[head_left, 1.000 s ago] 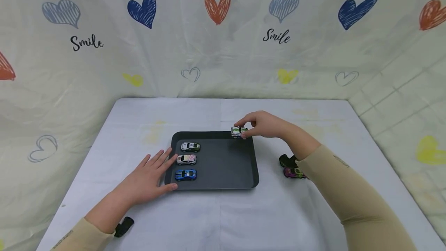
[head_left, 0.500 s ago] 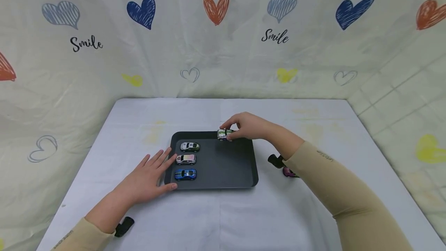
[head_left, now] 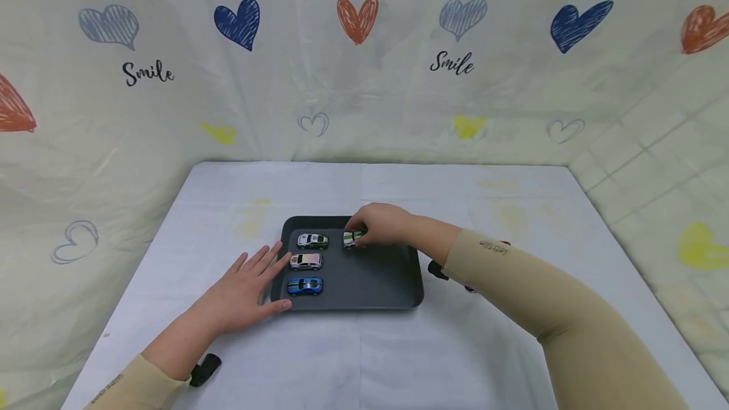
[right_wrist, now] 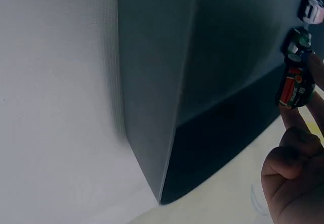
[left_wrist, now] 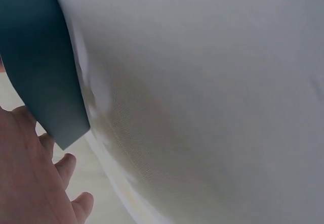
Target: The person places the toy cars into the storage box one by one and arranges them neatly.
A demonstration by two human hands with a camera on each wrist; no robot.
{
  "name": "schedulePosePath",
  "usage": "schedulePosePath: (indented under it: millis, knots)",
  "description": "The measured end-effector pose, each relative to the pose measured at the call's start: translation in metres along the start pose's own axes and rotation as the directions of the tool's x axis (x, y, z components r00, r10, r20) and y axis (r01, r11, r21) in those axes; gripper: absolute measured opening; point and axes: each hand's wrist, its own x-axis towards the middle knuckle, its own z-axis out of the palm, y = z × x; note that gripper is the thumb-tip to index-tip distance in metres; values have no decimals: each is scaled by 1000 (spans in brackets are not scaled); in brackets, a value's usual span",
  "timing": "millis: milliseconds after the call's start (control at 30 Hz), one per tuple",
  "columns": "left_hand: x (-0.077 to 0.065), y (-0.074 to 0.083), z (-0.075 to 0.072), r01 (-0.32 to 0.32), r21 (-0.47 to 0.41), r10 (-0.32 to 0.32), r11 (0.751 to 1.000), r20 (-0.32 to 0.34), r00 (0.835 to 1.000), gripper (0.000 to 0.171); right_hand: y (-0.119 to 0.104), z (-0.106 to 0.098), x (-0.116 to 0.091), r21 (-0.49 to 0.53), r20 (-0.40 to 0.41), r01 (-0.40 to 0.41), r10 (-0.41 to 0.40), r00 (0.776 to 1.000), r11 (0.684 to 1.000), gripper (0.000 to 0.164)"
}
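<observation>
My right hand (head_left: 383, 223) pinches a white and green toy car (head_left: 351, 239) over the upper middle of the dark grey baking tray (head_left: 387, 299). In the right wrist view this toy car (right_wrist: 295, 87) shows a dark side with red and green markings. Down the tray's left side stand a white and green toy car (head_left: 312, 241), a white and pink toy car (head_left: 306, 261) and a blue toy car (head_left: 305, 286). My left hand (head_left: 242, 296) lies with fingers spread at the tray's left edge. In the left wrist view its fingers reach along the tray wall (left_wrist: 43, 67).
The tray stands on a table with a white cloth (head_left: 319, 359). To its right, my right sleeve (head_left: 512, 277) mostly hides another toy car (head_left: 469, 289). A pale curtain (head_left: 393, 93) with printed hearts hangs behind the table.
My right hand has carried the white and green toy car left and toward me, from the tray's far right rim to inside it. My left hand has stayed at the tray's edge.
</observation>
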Motion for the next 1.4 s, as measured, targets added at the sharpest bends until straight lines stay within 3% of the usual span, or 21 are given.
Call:
schedulePosePath:
  millis: [300, 567, 1400]
  knots:
    - [0, 3, 0, -5, 11, 5, 1000, 1, 1000, 89, -6, 12, 6, -87, 18, -25, 26, 999, 996, 37]
    - [0, 4, -2, -7, 13, 7, 1000, -1, 1000, 89, -7, 18, 10, -143, -25, -32, 29, 999, 989, 33]
    - [0, 2, -3, 7, 0, -7, 1000, 3, 1000, 89, -12, 17, 19, -186, -74, -25, 12, 997, 982, 32]
